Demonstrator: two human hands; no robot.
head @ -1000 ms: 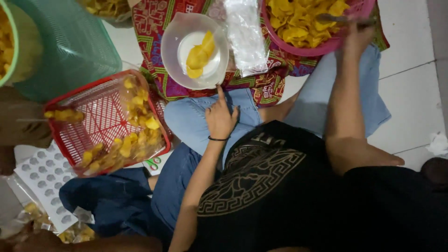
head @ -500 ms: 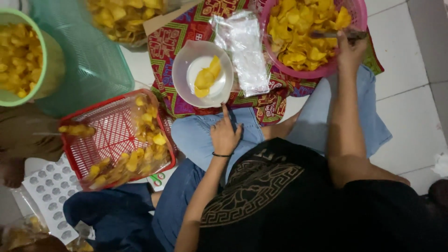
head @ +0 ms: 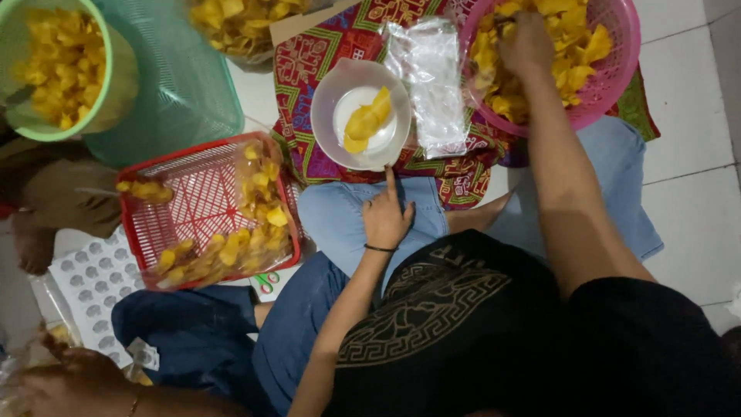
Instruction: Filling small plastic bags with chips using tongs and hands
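Right hand buried among chips in pink basket, grasp apparently closed; lift gently. Left hand rests open-fingered, empty.

- A clear round plastic bowl holding yellow chips sits on the patterned red cloth.
- A stack of clear plastic bags lies just right of it.
- A pink round plastic basket of chips stands further right.
- A red square plastic basket lies left, on the floor.
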